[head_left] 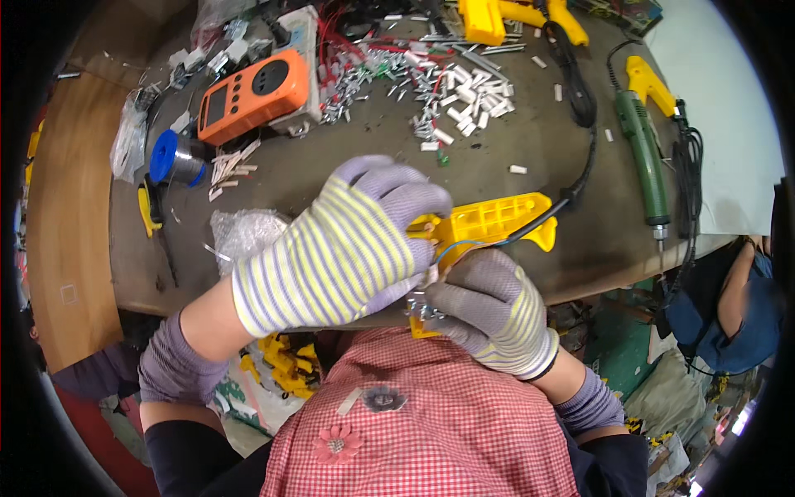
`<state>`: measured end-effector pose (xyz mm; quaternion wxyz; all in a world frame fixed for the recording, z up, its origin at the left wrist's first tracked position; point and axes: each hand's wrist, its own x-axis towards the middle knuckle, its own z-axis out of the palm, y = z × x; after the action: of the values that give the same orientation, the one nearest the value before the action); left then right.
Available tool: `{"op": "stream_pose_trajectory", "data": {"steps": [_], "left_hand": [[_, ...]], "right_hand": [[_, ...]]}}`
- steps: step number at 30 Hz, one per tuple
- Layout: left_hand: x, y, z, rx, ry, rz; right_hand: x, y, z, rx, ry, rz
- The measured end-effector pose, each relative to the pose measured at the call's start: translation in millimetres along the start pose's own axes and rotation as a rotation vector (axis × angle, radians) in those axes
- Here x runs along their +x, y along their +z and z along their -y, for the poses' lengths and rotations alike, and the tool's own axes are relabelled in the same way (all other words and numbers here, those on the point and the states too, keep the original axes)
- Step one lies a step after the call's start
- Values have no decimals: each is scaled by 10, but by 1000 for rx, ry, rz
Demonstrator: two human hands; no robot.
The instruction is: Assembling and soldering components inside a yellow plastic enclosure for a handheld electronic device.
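Near the front edge of the bench, a yellow plastic tool housing [497,222] lies open-side up, its ribbed inner wall showing. My left hand [356,240], in a striped grey-fingered glove, curls over the housing's near-left end, with its fingers closed around it. From the other side my right hand [493,302], gloved alike, grips the same end with bent fingers. Between the two hands sit small silvery metal parts [424,306]; my fingers partly cover them. A black cable [538,222] enters the housing, and a thin blue wire [451,246] runs from it toward my fingertips.
Behind my hands are piled screws [352,87] and white sleeves [476,99]. An orange meter [257,95], a solder spool [175,159] and yellow-handled cutters [149,207] are at left. A green electric screwdriver [642,157] lies at right. Clear plastic wrap [244,232] lies beside my left hand.
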<state>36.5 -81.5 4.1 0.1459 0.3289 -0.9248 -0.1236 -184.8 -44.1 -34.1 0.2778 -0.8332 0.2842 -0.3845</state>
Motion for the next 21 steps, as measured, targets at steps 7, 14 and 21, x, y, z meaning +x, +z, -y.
{"op": "stream_pose_trajectory", "data": {"steps": [7,14,21], "left_hand": [[-214,-34,-194,-62,-169,-270],[-157,86,-447,-42,-204,-469],[-60,45,-380,-162,-265,-532]], "right_hand": [[159,-900,-198,-258,277,-345],[550,-1439,-601,-232,317,209],[295,-1321,-676,-322,124,252]]}}
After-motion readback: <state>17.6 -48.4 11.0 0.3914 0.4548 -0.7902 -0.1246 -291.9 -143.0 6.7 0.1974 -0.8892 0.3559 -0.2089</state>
